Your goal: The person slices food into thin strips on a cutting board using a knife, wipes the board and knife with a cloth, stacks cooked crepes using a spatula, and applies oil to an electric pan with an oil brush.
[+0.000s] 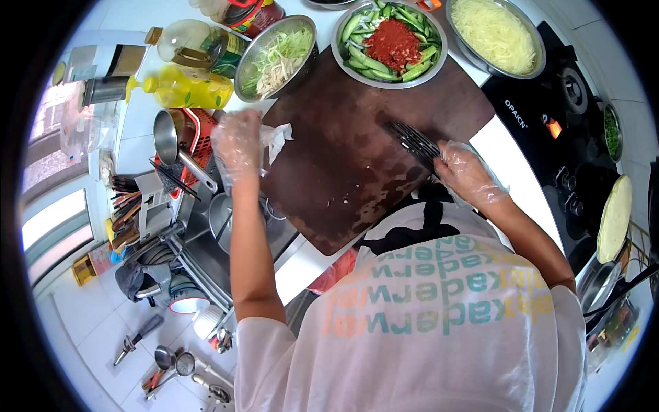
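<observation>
In a clear plastic glove, my left hand [237, 143] is closed at the left edge of the dark cutting board [322, 161]. A crumpled white paper or cloth [277, 139] sticks out beside its fingers. My right hand [468, 170], gloved too, grips a dark, flat, striped tool [414, 143] over the board's right part; its exact kind is unclear. Small pale bits lie on the board. Behind it stand a bowl of cut cucumber [353, 53] topped with red powder [394, 45] and a metal colander [302, 65] with shredded greens and pale strips.
A bowl of pale shreds [494, 38] stands at the back right, beside the black stove [542, 103]. Oil bottles [189, 88] and a small saucepan [167, 136] are on the left. The sink [216, 240] lies below my left hand.
</observation>
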`<state>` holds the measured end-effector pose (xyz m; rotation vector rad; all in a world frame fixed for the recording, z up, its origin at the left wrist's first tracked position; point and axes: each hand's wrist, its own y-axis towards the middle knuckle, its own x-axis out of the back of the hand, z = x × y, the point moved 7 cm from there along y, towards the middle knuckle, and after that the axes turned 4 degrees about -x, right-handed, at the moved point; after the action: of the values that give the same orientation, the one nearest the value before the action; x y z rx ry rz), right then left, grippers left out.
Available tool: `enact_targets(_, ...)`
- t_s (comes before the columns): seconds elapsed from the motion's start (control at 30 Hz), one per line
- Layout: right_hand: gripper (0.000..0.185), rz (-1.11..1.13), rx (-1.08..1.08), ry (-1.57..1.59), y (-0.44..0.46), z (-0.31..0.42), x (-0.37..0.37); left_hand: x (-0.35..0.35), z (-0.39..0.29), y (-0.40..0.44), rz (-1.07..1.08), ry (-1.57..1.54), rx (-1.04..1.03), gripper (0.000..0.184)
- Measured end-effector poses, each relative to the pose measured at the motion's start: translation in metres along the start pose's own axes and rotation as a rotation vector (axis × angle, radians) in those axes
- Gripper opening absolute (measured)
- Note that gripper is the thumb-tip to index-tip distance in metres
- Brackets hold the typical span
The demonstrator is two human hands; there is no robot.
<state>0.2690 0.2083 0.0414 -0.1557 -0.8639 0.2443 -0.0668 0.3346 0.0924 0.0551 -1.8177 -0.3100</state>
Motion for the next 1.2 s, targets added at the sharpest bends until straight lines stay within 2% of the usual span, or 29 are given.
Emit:
enact_targets(0.07,0.014,0.013,0.008,-0.021,0.001,0.0,-0.002,0.02,-0.004,0.019,-0.134,-0.039,0.05,0.021)
enact_targets(0.1,0.014,0.015,0.007,-0.022,0.001,0.001,-0.002,0.023,-0.007,0.029,-0.165,0.046,-0.02,0.023)
enact_targets(0.2,0.014,0.042,0.0,-0.037,0.002,-0.001,-0.002,-0.01,0.008,0.059,-0.124,0.029,-0.202,0.026)
enact_targets(0.3,0.013,0.028,0.006,-0.057,0.001,0.001,-0.002,-0.028,0.012,0.067,0.218,0.186,0.083,0.029)
enact_targets(0.37,0.013,-0.002,0.031,-0.06,-0.001,0.001,-0.002,-0.023,0.006,0.064,0.199,0.208,0.035,0.029)
enact_targets(0.4,0.013,-0.016,0.053,-0.056,-0.001,0.001,-0.002,-0.023,0.008,0.058,0.193,0.217,0.015,0.029)
enact_targets(0.43,0.013,-0.028,0.073,-0.052,-0.003,0.0,-0.003,-0.015,0.007,0.052,0.045,0.107,-0.111,0.029)
enact_targets(0.47,0.014,0.005,0.049,-0.052,-0.005,-0.001,-0.006,-0.012,0.013,0.043,-0.053,0.109,-0.121,0.031)
enact_targets(0.53,0.014,0.046,0.013,-0.056,-0.002,-0.001,-0.006,0.007,-0.013,0.016,-0.137,0.07,-0.117,0.019)
enact_targets(0.6,0.015,0.028,0.013,-0.069,-0.003,-0.003,-0.006,0.009,-0.04,-0.02,-0.14,0.019,-0.141,0.011)
enact_targets(0.67,0.015,0.03,0.013,-0.058,-0.003,-0.005,-0.007,-0.015,-0.062,-0.063,-0.033,-0.241,-0.087,0.009)
enact_targets(0.73,0.014,0.039,0.015,-0.077,0.0,-0.004,-0.007,-0.029,-0.106,-0.092,0.114,-0.142,-0.302,0.01)
enact_targets(0.8,0.015,0.041,0.037,-0.081,0.001,-0.005,-0.007,-0.044,-0.128,-0.107,0.116,-0.183,-0.251,0.01)
enact_targets(0.9,0.018,0.004,0.095,-0.058,0.004,-0.009,-0.008,-0.07,-0.136,-0.116,0.056,-0.204,-0.317,0.01)
enact_targets(1.0,0.018,-0.01,0.11,-0.028,0.008,-0.013,-0.006,-0.087,-0.133,-0.122,0.068,-0.19,-0.285,0.01)
enact_targets(1.1,0.018,0.023,0.094,-0.041,0.01,-0.017,-0.007,-0.078,-0.137,-0.123,-0.015,-0.18,-0.325,0.008)
enact_targets(1.2,0.018,0.003,0.108,-0.04,0.007,-0.017,-0.01,-0.06,-0.108,-0.127,0.142,-0.13,-0.052,0.009)
